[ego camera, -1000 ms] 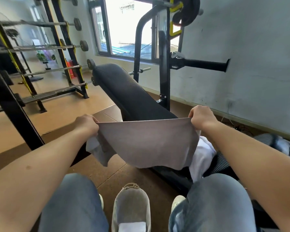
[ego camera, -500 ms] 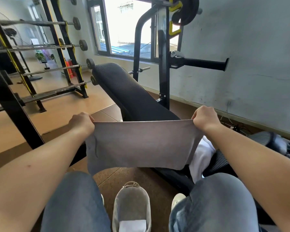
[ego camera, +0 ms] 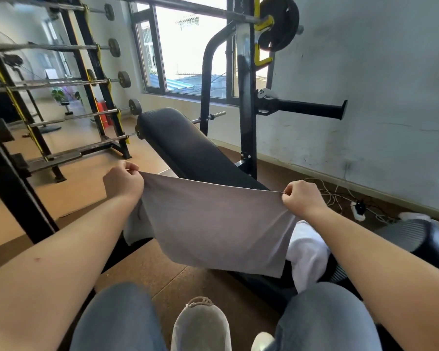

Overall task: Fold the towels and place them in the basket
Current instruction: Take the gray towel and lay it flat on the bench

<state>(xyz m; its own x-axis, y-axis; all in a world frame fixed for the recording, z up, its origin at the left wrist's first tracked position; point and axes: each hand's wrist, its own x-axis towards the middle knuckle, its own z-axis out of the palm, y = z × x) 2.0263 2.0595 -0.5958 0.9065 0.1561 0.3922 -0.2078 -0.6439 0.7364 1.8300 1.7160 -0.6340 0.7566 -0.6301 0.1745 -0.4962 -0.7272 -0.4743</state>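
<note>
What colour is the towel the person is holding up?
Plain grey, no pattern: the towel, seen in the head view, hangs stretched between the left hand and right hand.

White towel (ego camera: 307, 249) mostly behind grey towel (ego camera: 213, 219), shoe (ego camera: 200, 325) cut by bottom edge

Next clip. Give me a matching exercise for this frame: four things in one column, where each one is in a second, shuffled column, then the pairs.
Things
1. grey towel
2. white cloth
3. weight plate
4. power strip

Places
A. on the floor near the wall
B. stretched between the left hand and the right hand
C. on the end of the barbell, high up
D. partly hidden behind the grey towel's lower right part

Pairs: 1-B, 2-D, 3-C, 4-A
</note>
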